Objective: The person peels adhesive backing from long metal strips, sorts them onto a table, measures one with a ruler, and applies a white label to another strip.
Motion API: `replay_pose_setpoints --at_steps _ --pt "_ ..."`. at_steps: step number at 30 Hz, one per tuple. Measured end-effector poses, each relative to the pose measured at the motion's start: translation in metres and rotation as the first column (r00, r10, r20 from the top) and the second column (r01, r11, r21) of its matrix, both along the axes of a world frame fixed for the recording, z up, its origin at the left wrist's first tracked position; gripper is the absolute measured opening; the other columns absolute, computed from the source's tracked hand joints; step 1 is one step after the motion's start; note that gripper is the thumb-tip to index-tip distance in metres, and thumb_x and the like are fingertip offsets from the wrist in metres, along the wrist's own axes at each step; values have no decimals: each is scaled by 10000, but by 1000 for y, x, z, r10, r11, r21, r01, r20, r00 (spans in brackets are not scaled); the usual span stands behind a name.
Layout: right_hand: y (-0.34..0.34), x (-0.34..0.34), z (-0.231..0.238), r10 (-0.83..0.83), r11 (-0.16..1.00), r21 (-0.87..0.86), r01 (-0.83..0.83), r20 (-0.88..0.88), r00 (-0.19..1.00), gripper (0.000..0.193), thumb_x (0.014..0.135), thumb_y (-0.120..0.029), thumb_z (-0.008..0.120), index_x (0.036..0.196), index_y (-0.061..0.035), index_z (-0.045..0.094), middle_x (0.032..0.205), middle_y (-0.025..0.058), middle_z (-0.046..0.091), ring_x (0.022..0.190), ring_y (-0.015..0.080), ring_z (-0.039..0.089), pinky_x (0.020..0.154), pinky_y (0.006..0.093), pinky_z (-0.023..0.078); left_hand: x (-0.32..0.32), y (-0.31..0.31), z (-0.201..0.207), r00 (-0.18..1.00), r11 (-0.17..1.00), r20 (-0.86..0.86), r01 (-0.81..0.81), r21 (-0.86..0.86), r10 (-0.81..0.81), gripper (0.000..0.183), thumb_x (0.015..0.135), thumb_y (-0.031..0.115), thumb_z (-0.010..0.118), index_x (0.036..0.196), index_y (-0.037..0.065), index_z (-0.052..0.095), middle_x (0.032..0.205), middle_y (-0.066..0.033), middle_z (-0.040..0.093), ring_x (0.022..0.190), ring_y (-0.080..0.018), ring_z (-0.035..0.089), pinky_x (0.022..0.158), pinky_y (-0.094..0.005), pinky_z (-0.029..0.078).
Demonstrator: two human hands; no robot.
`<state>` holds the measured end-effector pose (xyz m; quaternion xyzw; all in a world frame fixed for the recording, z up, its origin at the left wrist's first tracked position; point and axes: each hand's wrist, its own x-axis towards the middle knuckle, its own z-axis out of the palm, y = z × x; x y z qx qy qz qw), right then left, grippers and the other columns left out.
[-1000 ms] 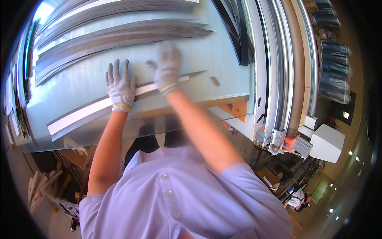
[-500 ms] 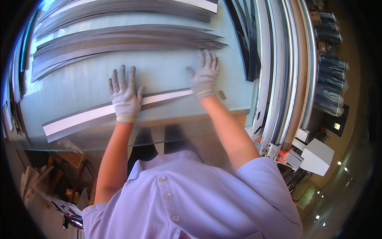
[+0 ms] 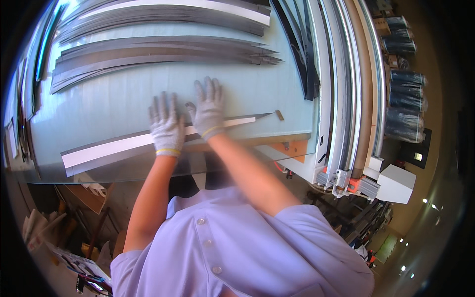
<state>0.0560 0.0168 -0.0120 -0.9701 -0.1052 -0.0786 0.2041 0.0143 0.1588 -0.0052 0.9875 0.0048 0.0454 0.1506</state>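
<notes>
A long white strip (image 3: 111,152) lies on a slightly wider dark grey strip (image 3: 90,169), slanting across the near part of the glass-like tabletop (image 3: 257,94). My left hand (image 3: 167,123), in a pale knitted glove with a yellow cuff line, rests flat across both strips near their middle. Just right of it, my right hand (image 3: 210,109), gloved alike, also lies across them with fingers stretched out and thumb apart. Neither hand grips anything. Beyond the right hand, the grey strip narrows to a point. A small brown piece (image 3: 279,115) lies by that tip.
Farther back lie two bundles of thin grey strips, a nearer one (image 3: 148,52) and a farther one with a white strip (image 3: 213,7) on top. Black bars (image 3: 307,64) lie at the right. Beyond them run long metal rails (image 3: 341,89). Plastic-wrapped dark rolls (image 3: 406,89) sit farther right.
My right hand has slid left along the strips, from near their right end to beside my left hand. The right end of the strips now shows. My view has shifted slightly.
</notes>
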Motion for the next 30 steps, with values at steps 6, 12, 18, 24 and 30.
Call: replay_pose_setpoints --at_steps 6,12,18,24,30 --pt "-76 13 3 -118 984 -130 118 7 993 698 895 -408 650 1443 -29 445 1489 247 378 1403 452 319 1184 615 205 -39 153 -10 956 924 -11 -281 260 294 734 992 309 521 1627 179 176 1686 -112 160 1554 -328 110 1259 -445 91" --pt "-129 25 2 -131 977 -164 134 30 991 666 845 -314 698 1400 -28 466 1436 232 422 1357 435 363 1157 605 240 -64 257 -10 894 845 85 -444 298 440 649 1005 339 418 1600 140 251 1639 -180 243 1519 -366 182 1249 -465 142" --pt "-148 34 0 -148 972 -173 158 67 987 602 829 -249 691 1356 -26 504 1374 216 487 1307 411 421 1138 573 279 -61 266 -9 903 865 159 -429 261 400 627 1050 468 321 1583 137 313 1602 -193 315 1477 -383 270 1212 -487 214" --pt "-158 38 -9 -195 964 -149 219 160 968 410 868 -166 615 1260 -48 581 1311 172 554 1229 379 492 1084 522 337 -61 277 -13 872 833 144 -490 258 469 603 1025 366 383 1576 131 320 1608 -179 315 1485 -378 261 1223 -483 200" --pt "-185 45 -17 -282 946 207 248 151 948 247 934 -171 590 1116 -23 666 1206 162 631 1105 369 592 995 456 456 -62 287 -21 850 821 273 -515 247 451 580 1055 427 348 1554 132 371 1581 -160 376 1465 -380 302 1210 -480 245"
